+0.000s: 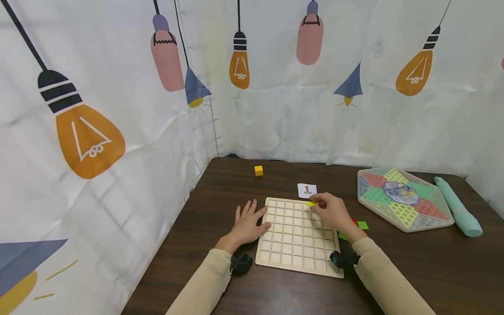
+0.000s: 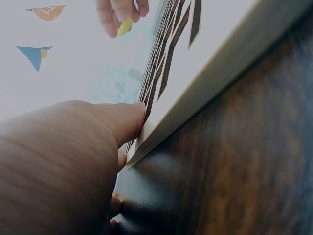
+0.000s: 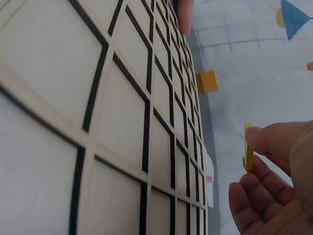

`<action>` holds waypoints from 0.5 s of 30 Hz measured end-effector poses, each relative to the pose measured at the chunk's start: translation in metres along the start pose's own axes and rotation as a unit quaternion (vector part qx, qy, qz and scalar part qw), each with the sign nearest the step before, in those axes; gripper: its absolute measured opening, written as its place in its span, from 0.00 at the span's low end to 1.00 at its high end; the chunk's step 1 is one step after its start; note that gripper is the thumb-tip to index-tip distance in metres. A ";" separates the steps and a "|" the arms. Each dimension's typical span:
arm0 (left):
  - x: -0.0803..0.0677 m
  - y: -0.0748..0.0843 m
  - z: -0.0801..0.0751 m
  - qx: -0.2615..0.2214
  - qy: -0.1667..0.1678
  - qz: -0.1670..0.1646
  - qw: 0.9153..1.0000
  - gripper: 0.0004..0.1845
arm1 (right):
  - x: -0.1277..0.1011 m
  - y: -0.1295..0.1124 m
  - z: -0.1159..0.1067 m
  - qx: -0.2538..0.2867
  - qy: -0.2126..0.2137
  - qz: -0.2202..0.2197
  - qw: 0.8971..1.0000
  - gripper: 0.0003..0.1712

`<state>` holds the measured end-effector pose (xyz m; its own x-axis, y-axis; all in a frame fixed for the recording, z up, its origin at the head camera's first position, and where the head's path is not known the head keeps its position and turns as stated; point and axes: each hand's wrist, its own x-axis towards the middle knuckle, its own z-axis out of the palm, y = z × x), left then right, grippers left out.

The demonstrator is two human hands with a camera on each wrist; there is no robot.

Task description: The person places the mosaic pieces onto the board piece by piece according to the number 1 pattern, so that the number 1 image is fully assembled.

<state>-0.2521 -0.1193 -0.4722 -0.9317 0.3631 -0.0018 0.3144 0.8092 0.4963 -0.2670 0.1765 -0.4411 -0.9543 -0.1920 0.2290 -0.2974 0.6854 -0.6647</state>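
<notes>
A pale wooden grid board (image 1: 292,236) with rows of square recesses lies on the dark table. My right hand (image 1: 332,213) pinches a thin yellow square tile (image 3: 249,147) between thumb and fingers, held above the board's far edge. My left hand (image 1: 246,224) rests at the board's left edge with its fingers spread, the thumb touching the rim. Just beyond the board lies a small paper card (image 1: 306,190) printed with a grid and a coloured pattern. Green tiles (image 1: 362,225) and a red tile (image 1: 355,222) lie right of the board, partly hidden by my right forearm.
A yellow cube (image 1: 258,170) sits near the table's far left. At the right lies a hexagonal game board (image 1: 405,199) with coloured triangles, and beside it a mint-green rolled item (image 1: 458,208). A printed curtain (image 1: 275,122) hangs behind the table.
</notes>
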 end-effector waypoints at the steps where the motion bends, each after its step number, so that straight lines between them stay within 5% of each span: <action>1: 0.000 0.000 0.000 0.001 0.000 -0.001 1.000 0.33 | 0.002 -0.002 0.002 0.004 -0.006 -0.003 1.000 0.18; 15: 0.000 0.002 0.000 0.007 0.004 -0.008 1.000 0.33 | 0.018 -0.021 0.044 0.027 -0.039 -0.025 0.999 0.17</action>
<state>-0.2517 -0.1179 -0.4716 -0.9382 0.3462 -0.0023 0.3017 0.8209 0.4849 -0.2798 0.1280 -0.4542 -0.9369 -0.2811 0.2078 -0.3439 0.6344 -0.6923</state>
